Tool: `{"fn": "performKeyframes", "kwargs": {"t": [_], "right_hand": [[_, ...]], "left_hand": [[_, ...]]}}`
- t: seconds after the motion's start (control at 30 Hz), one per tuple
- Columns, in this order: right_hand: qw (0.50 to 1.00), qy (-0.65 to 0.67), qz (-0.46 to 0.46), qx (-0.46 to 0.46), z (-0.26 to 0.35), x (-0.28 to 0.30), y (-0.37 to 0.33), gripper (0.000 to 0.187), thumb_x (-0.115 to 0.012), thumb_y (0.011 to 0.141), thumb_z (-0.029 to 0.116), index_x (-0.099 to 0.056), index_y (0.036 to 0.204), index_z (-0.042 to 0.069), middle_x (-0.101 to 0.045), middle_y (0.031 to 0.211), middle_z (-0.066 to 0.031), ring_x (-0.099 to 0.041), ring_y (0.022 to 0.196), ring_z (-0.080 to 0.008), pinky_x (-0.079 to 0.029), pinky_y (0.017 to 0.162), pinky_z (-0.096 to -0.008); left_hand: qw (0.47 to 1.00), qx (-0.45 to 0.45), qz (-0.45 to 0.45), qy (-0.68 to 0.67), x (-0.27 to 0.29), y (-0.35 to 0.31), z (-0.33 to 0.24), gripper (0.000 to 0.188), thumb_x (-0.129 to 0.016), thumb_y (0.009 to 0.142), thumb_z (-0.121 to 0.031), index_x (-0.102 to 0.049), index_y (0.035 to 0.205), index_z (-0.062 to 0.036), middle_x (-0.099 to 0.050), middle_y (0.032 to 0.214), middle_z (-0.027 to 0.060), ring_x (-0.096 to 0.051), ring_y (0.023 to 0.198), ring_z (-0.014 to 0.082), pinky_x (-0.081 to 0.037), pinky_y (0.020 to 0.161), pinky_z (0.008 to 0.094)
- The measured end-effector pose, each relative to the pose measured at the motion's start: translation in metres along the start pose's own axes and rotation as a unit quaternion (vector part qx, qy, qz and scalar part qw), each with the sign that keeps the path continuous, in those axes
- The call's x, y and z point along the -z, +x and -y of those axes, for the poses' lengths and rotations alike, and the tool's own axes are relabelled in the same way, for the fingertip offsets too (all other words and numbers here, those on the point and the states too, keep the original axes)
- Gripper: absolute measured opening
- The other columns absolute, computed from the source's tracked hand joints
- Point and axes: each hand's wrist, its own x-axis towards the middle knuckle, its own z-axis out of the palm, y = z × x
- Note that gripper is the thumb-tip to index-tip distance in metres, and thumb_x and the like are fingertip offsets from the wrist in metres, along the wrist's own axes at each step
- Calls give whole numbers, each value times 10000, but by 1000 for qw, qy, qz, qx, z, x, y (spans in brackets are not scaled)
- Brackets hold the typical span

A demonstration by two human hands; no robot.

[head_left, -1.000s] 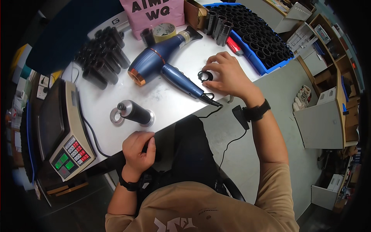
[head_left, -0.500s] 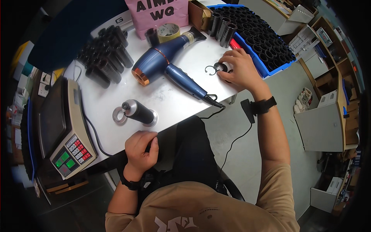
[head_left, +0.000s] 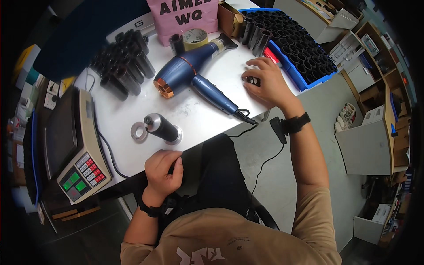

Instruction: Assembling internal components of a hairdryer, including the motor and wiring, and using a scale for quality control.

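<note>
My right hand (head_left: 268,84) is over the right part of the white table (head_left: 205,120), thumb and fingers closed around a small bunch of black retaining rings (head_left: 253,81). The hand partly hides the rings. At the table's front edge my left hand (head_left: 162,173) is curled closed; its palm is hidden, so I cannot make out whether anything is in it. Just beyond it stands a black cylinder with a silver top and flanged base (head_left: 162,128), beside a flat pale ring (head_left: 138,132). A blue hair dryer (head_left: 185,66) lies between these and my right hand.
Several black tubes (head_left: 126,66) stand at the back left, more in a blue tray (head_left: 304,86) at the back right. A scale (head_left: 86,170) is at the left. Tape (head_left: 195,39), a pink bag (head_left: 183,17) and a cardboard box (head_left: 230,20) line the back.
My right hand has moved slightly left and closed around the rings; the loose ring that lay apart beside it no longer shows separately. My left hand stays curled at the table edge.
</note>
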Motion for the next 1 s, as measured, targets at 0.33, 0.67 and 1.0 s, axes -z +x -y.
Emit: {"fn": "performKeyframes", "kwargs": {"t": [0.33, 0.67, 1.0], "right_hand": [[997, 46, -16, -55, -22, -2, -15, 251, -766, 866, 187, -781, 1085, 64, -677, 1308, -123, -574, 1292, -322, -449, 1132, -446], [996, 4, -76, -45, 2, 13, -35, 468, -812, 868, 284, -713, 1289, 106, -644, 1376, -124, -553, 1311, -344, -443, 1117, -458], [987, -76, -133, -44, -8, 12, -33, 446, -851, 854, 321, -734, 1224, 101, -683, 1290, -118, -605, 1206, -332, -494, 1032, -437]], "left_hand": [[1000, 2, 1, -2, -1, -1, 0, 171, -706, 797, 33, -720, 965, 0, -690, 824, 138, -658, 689, 322, -518, 611, 386], [1000, -10, -9, -1, -1, -1, 0, 172, -707, 789, 32, -719, 958, -1, -682, 819, 139, -654, 684, 324, -516, 605, 385], [1000, -6, -13, -19, -1, -1, 1, 158, -692, 809, 34, -713, 963, 9, -683, 814, 143, -637, 661, 309, -503, 602, 384]]}}
